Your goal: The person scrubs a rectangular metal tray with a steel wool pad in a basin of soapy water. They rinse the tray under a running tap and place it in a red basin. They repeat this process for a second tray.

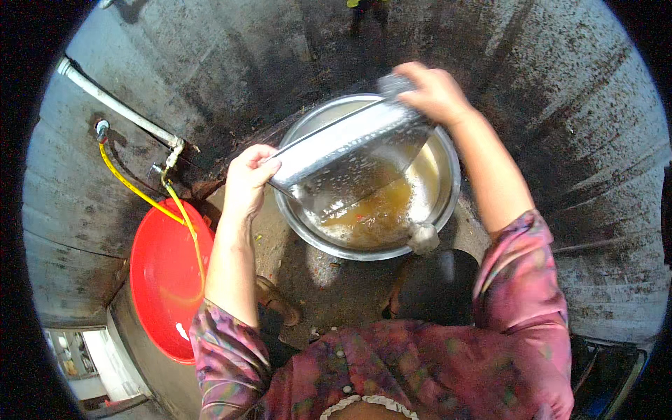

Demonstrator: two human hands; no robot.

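1. Round steel basin (448, 203) on the stained concrete floor (560, 105) already holds brownish liquid.
2. Rectangular metal tray (343, 150), tilted over it, looks mostly drained.
3. Left hand (248, 178) and right hand (434, 91): each grip closed around a tray end.

Bright overhead light, glare on the wet metal tray (350, 143) (edges bend and darken), focus fairly sharp.

We see a red basin (164, 280) at left on a stained concrete floor (560, 105), a yellow hose (133, 187) running over it, a white pipe (115, 105) with tap (171, 155) behind.
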